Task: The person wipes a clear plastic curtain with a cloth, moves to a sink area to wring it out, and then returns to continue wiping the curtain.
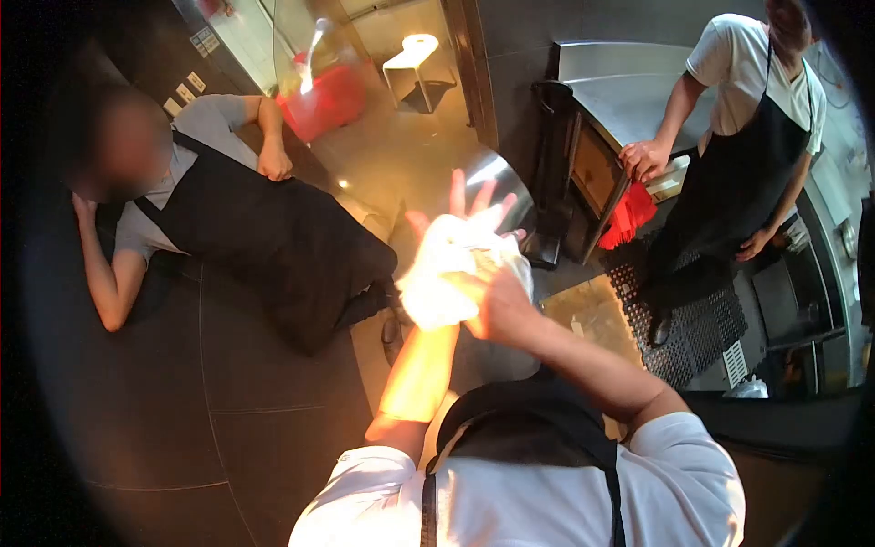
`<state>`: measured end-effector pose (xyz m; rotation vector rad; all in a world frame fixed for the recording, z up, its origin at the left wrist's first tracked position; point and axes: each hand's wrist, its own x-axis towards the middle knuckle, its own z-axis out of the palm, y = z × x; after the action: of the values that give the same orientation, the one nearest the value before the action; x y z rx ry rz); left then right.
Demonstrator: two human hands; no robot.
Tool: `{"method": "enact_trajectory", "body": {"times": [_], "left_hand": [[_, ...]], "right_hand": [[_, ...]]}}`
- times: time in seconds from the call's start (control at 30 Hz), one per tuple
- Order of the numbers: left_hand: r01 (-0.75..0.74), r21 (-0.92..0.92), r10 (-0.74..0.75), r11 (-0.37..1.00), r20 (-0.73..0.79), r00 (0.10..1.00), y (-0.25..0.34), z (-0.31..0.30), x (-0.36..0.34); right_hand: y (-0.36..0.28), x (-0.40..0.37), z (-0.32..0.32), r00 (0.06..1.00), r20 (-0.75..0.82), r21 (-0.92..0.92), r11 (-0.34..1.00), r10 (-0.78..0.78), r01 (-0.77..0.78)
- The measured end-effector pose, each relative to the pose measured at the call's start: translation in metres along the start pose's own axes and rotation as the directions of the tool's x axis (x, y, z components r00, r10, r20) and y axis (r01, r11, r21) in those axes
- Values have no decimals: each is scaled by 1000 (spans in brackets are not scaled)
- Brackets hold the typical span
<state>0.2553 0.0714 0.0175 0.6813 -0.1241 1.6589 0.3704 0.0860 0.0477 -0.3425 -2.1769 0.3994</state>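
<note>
A bunched white cloth point(447, 273) is held up in front of my chest. My left hand point(460, 208) sticks out above it with the fingers spread, and the cloth lies against its palm and wrist. Below and to the right, my right hand point(497, 305) is closed on the cloth and presses it against my left arm. My white shirt and black apron point(538, 438) fill the bottom of the view.
A person in a grey shirt and black apron point(264, 228) leans on the dark counter point(164, 383) at left. A second person in a white shirt point(747, 118) stands at right, one hand on a red brush point(629, 217), above a black floor mat point(697, 328). A red bucket point(328, 96) and white stool point(412, 50) stand behind.
</note>
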Motion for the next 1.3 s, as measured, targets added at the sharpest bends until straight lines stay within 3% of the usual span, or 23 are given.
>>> {"method": "enact_trajectory", "body": {"times": [0.03, 0.17, 0.23, 0.27, 0.3, 0.33, 0.4, 0.43, 0.47, 0.53, 0.6, 0.63, 0.7, 0.8, 0.87, 0.9, 0.93, 1.0, 1.03, 1.07, 1.17, 1.2, 1.3], "left_hand": [[46, 13, -42, 999, -232, 972, -3, 26, -5], [-124, -564, -73, 817, -313, 947, -24, 47, 5], [1, 13, 3, 1000, -320, 947, -29, 37, 3], [59, 318, 42, 946, -301, 953, -29, 25, 4], [22, 111, -7, 994, -139, 990, -13, 3, 12], [3, 12, -2, 1000, -52, 999, -7, -5, 14], [-11, 92, 38, 996, -298, 954, -24, 54, 10], [-33, 80, 49, 996, -206, 977, -28, 47, 14], [-86, 203, 158, 975, -373, 914, -36, 53, 17], [-23, -84, 6, 996, -207, 978, -66, 64, 36], [-36, 431, 203, 902, -351, 914, -69, 40, 47], [-11, 324, 116, 946, -308, 944, -73, 46, 52], [9, 206, 46, 979, -262, 964, -72, 46, 53], [-24, 205, 93, 979, -330, 939, -69, 44, 71], [-86, -114, 57, 990, -229, 972, -50, 77, 99], [-224, 51, 229, 973, -235, 945, -51, 103, 116], [-318, 266, 321, 910, 33, 947, -53, 104, 122], [-230, 768, 391, 597, -28, 920, -83, 81, 109], [-243, 883, 473, 402, 27, 881, -93, 82, 107], [-240, 881, 516, 408, -6, 856, -78, 48, 99], [-142, 439, 228, 887, -150, 962, -60, 64, 88], [-117, 276, 131, 954, -33, 991, -55, 41, 82], [-106, 353, 214, 930, -283, 935, -83, 57, 64]], "right_hand": [[11, -8, -1, 999, 10, -2, 999, 45, -45], [30, 29, -36, 878, 250, 229, 856, 409, -464], [-5, 31, -27, 783, 312, 122, 794, 539, -595], [-11, 10, -14, 969, 131, 209, 949, 210, -234], [-17, -11, -1, 985, -73, 167, 972, -155, 165], [-12, -30, -3, 979, 10, 197, 960, -205, 199], [21, -33, -17, 991, 24, 264, 957, -131, 120], [44, -32, -19, 994, 80, 115, 990, 76, -84], [52, -2, -45, 974, 39, 242, 944, 222, -225], [82, 35, -64, 948, -175, 389, 903, 265, -181], [41, 28, -90, 882, 204, 300, 831, 425, -469], [34, 6, -87, 988, 7, 268, 952, 154, -150], [49, -21, -72, 973, -198, 217, 963, -117, 160], [92, -26, -84, 962, -267, 332, 943, 58, 36], [115, 17, -106, 955, -256, 460, 888, 150, -16], [113, 49, -127, 948, -285, 483, 875, 137, 19], [105, 80, -139, 936, -314, 554, 832, 161, 43], [95, 100, -138, 969, 3, 741, 650, 248, -168], [91, 85, -114, 975, -83, 624, 773, 208, -111], [85, 58, -92, 976, -153, 483, 874, 154, -62], [66, 2, -93, 985, -111, 358, 919, -132, 164], [85, -13, -74, 991, -55, 402, 906, -119, 131], [112, 25, -77, 975, -27, 514, 840, 219, -174]]}}
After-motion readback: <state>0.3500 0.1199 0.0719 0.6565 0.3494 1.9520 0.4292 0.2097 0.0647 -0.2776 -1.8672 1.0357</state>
